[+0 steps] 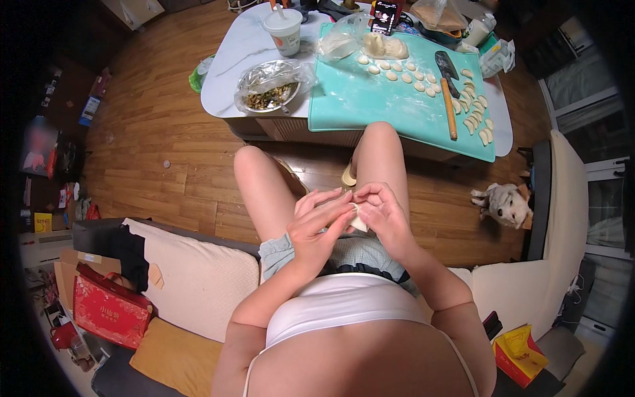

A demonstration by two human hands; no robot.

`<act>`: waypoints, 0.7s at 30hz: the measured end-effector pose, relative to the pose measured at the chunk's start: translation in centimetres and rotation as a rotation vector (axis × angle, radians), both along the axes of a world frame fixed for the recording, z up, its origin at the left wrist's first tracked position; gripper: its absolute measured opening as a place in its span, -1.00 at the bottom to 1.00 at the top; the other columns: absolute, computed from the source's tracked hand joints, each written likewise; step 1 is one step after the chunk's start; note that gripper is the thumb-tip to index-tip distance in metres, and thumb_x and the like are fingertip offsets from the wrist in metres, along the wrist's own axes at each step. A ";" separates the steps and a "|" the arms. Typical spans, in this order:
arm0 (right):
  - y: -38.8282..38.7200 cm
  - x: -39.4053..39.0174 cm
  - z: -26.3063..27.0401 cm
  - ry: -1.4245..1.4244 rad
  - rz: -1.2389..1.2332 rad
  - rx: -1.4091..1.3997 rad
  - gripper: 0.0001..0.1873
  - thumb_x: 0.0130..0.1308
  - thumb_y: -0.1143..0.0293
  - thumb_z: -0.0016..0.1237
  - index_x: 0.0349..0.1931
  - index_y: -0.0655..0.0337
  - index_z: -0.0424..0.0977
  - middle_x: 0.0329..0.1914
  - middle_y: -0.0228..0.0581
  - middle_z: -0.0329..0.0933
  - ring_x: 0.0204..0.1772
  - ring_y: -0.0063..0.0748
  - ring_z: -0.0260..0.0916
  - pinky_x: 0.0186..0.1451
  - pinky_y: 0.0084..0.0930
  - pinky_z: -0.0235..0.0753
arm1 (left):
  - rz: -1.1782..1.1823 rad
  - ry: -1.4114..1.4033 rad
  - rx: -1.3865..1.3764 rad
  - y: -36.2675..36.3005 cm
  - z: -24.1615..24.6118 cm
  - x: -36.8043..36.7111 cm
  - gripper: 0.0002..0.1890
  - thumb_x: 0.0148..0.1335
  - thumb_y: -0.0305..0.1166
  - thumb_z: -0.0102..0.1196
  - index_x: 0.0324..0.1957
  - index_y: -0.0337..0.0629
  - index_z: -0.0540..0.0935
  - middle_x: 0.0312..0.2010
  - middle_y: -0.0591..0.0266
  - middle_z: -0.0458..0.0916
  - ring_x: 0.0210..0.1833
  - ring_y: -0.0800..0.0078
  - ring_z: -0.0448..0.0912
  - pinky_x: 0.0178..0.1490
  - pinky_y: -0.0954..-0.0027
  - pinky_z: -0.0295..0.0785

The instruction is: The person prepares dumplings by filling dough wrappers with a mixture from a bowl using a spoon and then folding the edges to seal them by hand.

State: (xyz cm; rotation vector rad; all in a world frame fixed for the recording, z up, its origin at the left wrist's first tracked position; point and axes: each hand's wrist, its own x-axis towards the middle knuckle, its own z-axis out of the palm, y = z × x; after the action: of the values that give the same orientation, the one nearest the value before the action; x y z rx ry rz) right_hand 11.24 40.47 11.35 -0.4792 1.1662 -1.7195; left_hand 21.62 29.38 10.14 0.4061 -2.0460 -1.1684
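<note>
Above my lap, my left hand and my right hand hold a white dough wrapper between their fingertips; whether filling is inside is hidden. On the low table ahead lies a turquoise mat dusted with flour. It carries small flattened dough pieces, larger dough lumps, a wooden rolling pin, a dark-bladed cleaver and several shaped dumplings at the right. Left of the mat, a metal bowl of chopped filling is partly covered by clear plastic.
A lidded cup with a straw stands behind the bowl. A phone is upright at the mat's back edge. A white dog is on the wooden floor at the right. Sofa cushions lie beside me.
</note>
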 end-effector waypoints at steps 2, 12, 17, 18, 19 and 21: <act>0.1 0.3 -0.5 0.079 0.001 -0.022 -0.62 0.17 0.57 -0.10 -0.03 0.27 0.11 -0.08 -0.20 0.22 0.02 -0.46 0.26 0.09 -0.54 0.28 | -0.004 0.006 0.049 0.0 -0.2 0.1 -0.87 -0.10 -0.53 0.21 -0.41 -0.23 0.67 -0.31 0.18 0.65 -0.08 0.26 0.54 0.11 0.18 0.24; -0.1 0.3 -0.5 0.260 0.052 0.022 -0.38 -0.05 0.73 -0.02 0.05 0.25 0.06 -0.03 -0.17 0.20 0.10 -0.43 0.20 0.10 -0.50 0.32 | -0.053 0.012 0.208 0.3 1.0 -0.4 -0.71 0.00 -0.53 0.14 -0.15 -0.29 0.60 -0.01 -0.05 0.48 0.05 0.12 0.44 0.12 0.22 0.29; -0.4 0.8 0.3 0.238 -0.002 -0.019 -0.38 -0.05 0.72 0.02 0.03 0.25 0.04 -0.09 -0.15 0.27 0.07 -0.41 0.27 0.06 -0.52 0.36 | -0.167 0.054 0.108 -0.2 -1.7 0.1 -0.64 0.13 -0.49 0.03 0.01 -0.35 0.48 0.10 -0.08 0.37 0.08 0.15 0.43 0.12 0.28 0.30; -0.4 0.9 0.3 0.194 -0.025 -0.053 -0.37 -0.04 0.73 0.02 0.04 0.25 0.04 -0.09 -0.15 0.29 0.07 -0.41 0.28 0.06 -0.51 0.37 | -0.193 0.121 0.260 -0.1 -1.8 0.1 -0.65 0.19 -0.47 -0.03 0.03 -0.37 0.44 0.10 -0.11 0.36 0.08 0.16 0.43 0.12 0.28 0.30; -0.4 0.9 0.3 0.197 -0.024 -0.053 -0.37 -0.04 0.73 0.02 0.04 0.25 0.04 -0.09 -0.15 0.29 0.07 -0.41 0.28 0.06 -0.51 0.37 | -0.193 0.124 0.259 0.1 -1.8 -0.1 -0.65 0.19 -0.47 -0.03 0.03 -0.37 0.44 0.10 -0.11 0.36 0.08 0.16 0.43 0.12 0.28 0.30; -0.4 0.9 0.3 0.190 -0.067 -0.116 -0.38 -0.04 0.76 0.03 0.05 0.33 0.08 -0.06 -0.12 0.29 0.08 -0.39 0.30 0.10 -0.47 0.39 | -0.184 0.347 0.531 0.7 -1.7 -0.4 -0.66 0.27 -0.43 -0.13 0.04 -0.40 0.42 0.11 -0.20 0.32 0.06 0.13 0.45 0.12 0.26 0.30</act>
State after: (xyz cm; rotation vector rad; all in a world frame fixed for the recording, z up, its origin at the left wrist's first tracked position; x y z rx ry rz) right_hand 12.16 40.07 11.61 -0.6937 1.2326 -1.8376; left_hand 21.24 30.09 8.42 0.2418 -1.4838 -1.7652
